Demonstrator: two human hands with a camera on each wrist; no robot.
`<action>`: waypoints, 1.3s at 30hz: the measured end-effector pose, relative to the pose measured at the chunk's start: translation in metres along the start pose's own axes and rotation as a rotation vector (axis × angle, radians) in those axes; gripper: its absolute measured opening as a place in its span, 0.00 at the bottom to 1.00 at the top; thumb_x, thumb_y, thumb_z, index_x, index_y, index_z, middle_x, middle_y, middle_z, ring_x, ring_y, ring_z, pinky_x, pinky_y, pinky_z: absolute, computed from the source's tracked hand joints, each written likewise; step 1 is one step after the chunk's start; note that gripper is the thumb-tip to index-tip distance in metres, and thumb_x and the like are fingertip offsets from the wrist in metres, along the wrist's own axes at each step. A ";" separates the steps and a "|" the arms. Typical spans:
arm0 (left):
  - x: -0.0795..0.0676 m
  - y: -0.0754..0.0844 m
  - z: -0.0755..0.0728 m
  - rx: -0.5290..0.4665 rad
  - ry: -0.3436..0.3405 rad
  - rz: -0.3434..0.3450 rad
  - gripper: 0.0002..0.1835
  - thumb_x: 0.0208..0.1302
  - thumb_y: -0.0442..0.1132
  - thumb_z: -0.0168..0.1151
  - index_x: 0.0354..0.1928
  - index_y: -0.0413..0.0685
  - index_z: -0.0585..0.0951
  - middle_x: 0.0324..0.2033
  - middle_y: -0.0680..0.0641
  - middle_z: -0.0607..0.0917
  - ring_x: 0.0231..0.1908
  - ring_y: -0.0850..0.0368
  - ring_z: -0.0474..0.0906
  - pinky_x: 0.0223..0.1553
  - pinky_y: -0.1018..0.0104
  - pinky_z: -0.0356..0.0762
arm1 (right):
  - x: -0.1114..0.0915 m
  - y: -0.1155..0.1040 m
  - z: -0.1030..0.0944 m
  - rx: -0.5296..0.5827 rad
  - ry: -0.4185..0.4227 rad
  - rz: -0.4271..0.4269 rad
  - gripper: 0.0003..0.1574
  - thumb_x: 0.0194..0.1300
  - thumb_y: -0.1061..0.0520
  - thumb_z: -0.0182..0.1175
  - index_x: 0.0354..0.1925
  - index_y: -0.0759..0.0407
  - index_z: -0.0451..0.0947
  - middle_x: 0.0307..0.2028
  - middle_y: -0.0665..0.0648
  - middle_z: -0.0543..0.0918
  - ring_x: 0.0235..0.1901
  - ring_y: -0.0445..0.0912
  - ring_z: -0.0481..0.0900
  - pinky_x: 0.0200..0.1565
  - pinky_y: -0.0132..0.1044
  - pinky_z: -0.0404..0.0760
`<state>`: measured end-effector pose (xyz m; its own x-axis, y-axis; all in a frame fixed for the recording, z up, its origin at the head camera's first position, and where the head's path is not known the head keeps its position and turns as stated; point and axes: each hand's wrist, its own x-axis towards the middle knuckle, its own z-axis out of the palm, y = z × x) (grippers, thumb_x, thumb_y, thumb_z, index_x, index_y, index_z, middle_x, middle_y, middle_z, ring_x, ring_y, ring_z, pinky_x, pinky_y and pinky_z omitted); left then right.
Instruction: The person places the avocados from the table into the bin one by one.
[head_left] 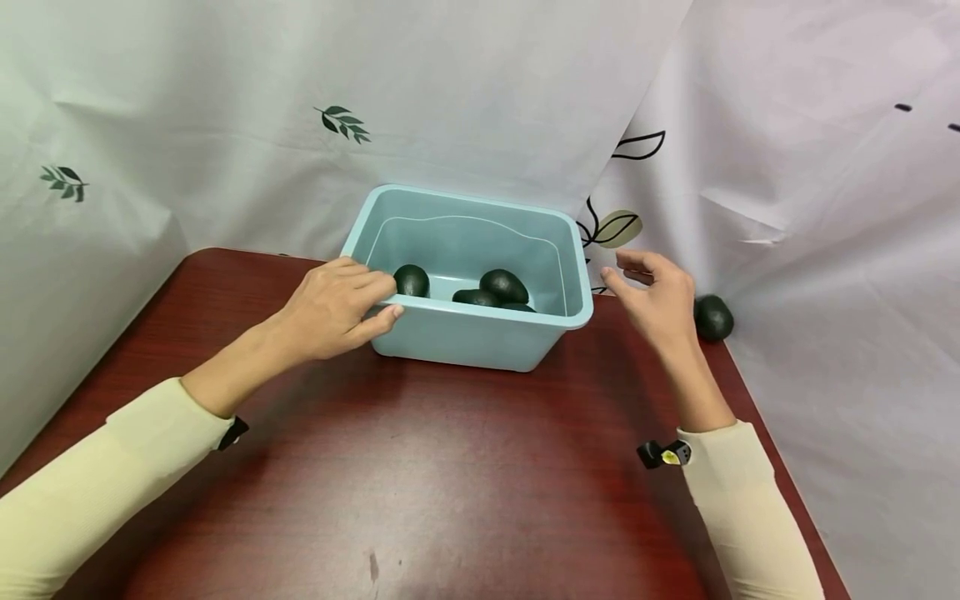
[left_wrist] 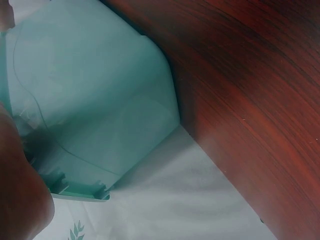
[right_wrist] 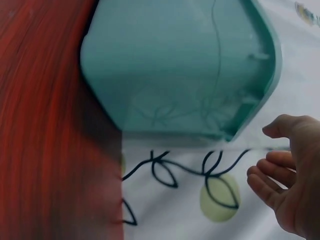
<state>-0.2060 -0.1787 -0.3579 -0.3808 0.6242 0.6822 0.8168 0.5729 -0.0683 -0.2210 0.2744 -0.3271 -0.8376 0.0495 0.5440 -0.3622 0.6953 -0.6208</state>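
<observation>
A light blue plastic bin [head_left: 465, 340] stands on the table with several dark green avocados [head_left: 504, 287] inside, partly hidden behind its front wall. My left hand [head_left: 337, 307] grips the rim at the front left corner, fingers over the edge and thumb on the outer face. Off the bin's right side hovers my right hand [head_left: 658, 300], holding nothing, its fingers loosely bent; the right wrist view shows that hand [right_wrist: 300, 177] apart from the rim. Another avocado [head_left: 714, 318] lies just beyond the right hand, at the table's right edge.
The dark red wooden table [head_left: 450, 483] fills the foreground. A white cloth [head_left: 487, 100] with leaf prints hangs behind it and along the sides, close to the bin's back. Small black devices [head_left: 663, 455] are strapped at both wrists.
</observation>
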 end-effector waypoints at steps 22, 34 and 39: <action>0.000 -0.001 0.001 -0.005 -0.011 -0.005 0.27 0.90 0.58 0.41 0.31 0.48 0.67 0.22 0.53 0.63 0.23 0.58 0.59 0.37 0.59 0.69 | 0.009 0.088 -0.020 -0.272 -0.153 0.332 0.38 0.75 0.45 0.65 0.72 0.69 0.80 0.67 0.75 0.86 0.75 0.71 0.75 0.80 0.64 0.67; 0.000 -0.001 0.001 -0.012 -0.012 -0.003 0.28 0.91 0.58 0.40 0.31 0.48 0.67 0.22 0.53 0.64 0.24 0.58 0.60 0.37 0.59 0.70 | 0.007 0.121 -0.023 -0.423 -0.200 0.483 0.47 0.77 0.50 0.65 0.78 0.81 0.65 0.76 0.86 0.68 0.78 0.81 0.63 0.80 0.72 0.66; 0.000 -0.001 0.001 -0.009 -0.007 -0.004 0.28 0.91 0.58 0.40 0.31 0.48 0.67 0.22 0.53 0.64 0.23 0.58 0.60 0.37 0.59 0.70 | 0.007 0.126 -0.024 -0.470 -0.246 0.520 0.47 0.78 0.50 0.65 0.75 0.85 0.64 0.77 0.89 0.62 0.76 0.84 0.60 0.78 0.73 0.65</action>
<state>-0.2067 -0.1791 -0.3585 -0.3870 0.6260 0.6770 0.8193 0.5703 -0.0589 -0.2627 0.3795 -0.3885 -0.9407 0.3321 0.0693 0.2729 0.8621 -0.4270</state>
